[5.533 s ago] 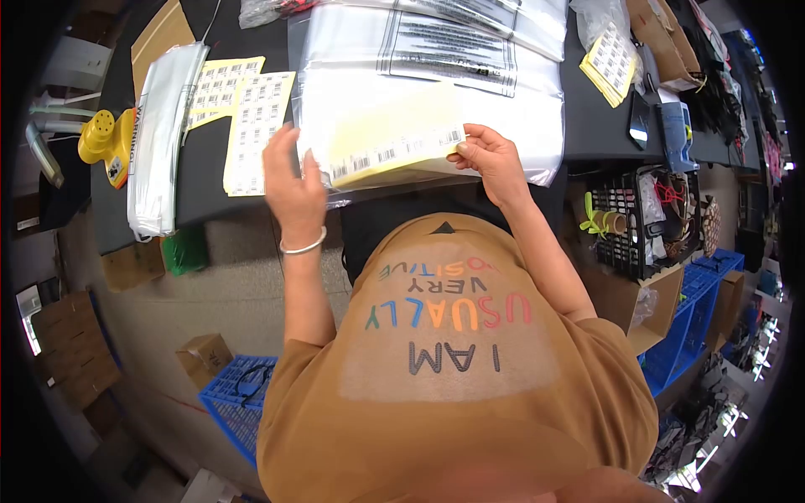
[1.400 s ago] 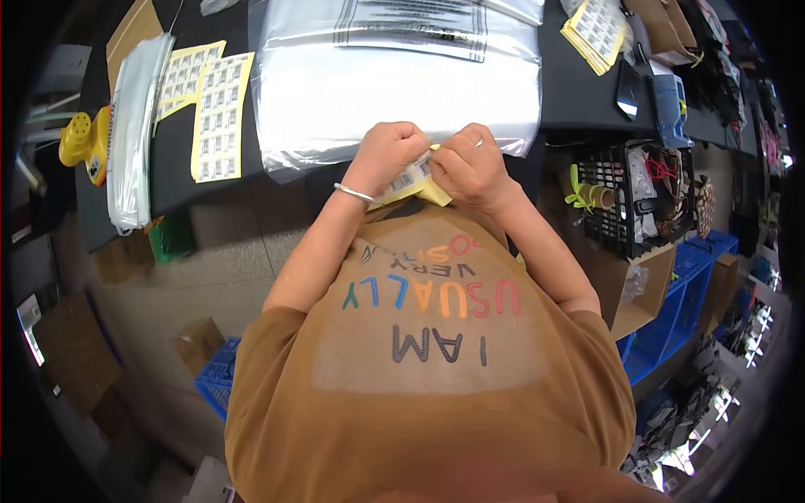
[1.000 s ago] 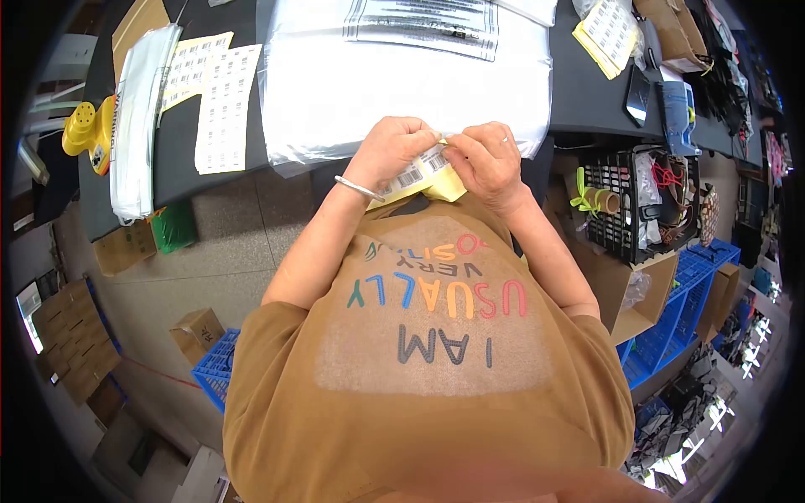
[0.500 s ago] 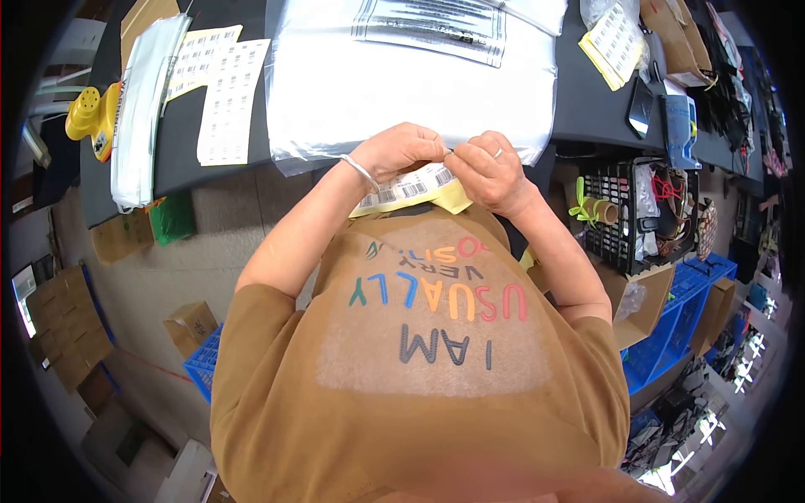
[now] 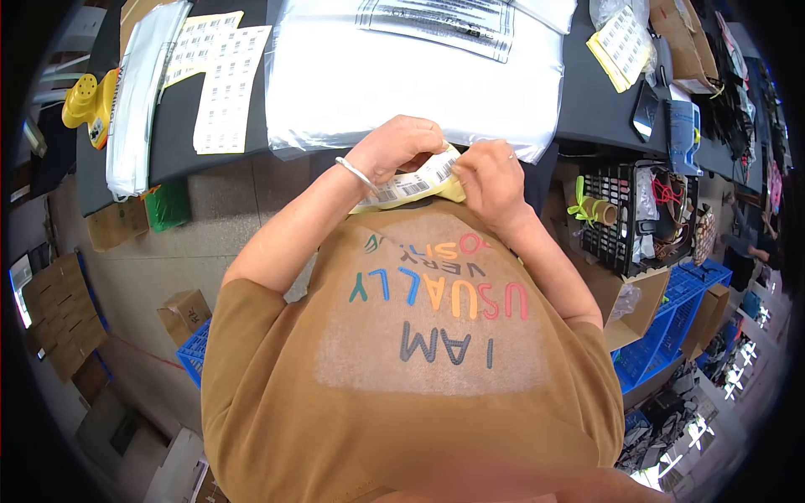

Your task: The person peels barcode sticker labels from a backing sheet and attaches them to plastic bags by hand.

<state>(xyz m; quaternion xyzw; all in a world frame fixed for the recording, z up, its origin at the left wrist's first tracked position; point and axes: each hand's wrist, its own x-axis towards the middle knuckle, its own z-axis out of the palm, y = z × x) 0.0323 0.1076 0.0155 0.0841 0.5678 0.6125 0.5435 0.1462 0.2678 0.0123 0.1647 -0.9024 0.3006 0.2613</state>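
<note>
sticker sheet (image 5: 402, 189): held up off the table (image 5: 178, 126), just in front of the person's belly, bent so some barcodes face up, probably just to get a close look at them
left hand (image 5: 401, 149): fingers curled tight on the sheet's far edge, guess that's to steady it
right hand (image 5: 493, 183): fingers bunched closed on the right end, looks like a grip but the exact pinch point's hidden; working from both ends likely stops it flopping
clear bags (image 5: 411, 96): big flat stack right behind the hands, handy spot imo
spare sheets (image 5: 231, 92): lying left of the stack, labels up, easy to read I'd say
phone (image 5: 645, 113): off to the right, out of the way I guess
</note>
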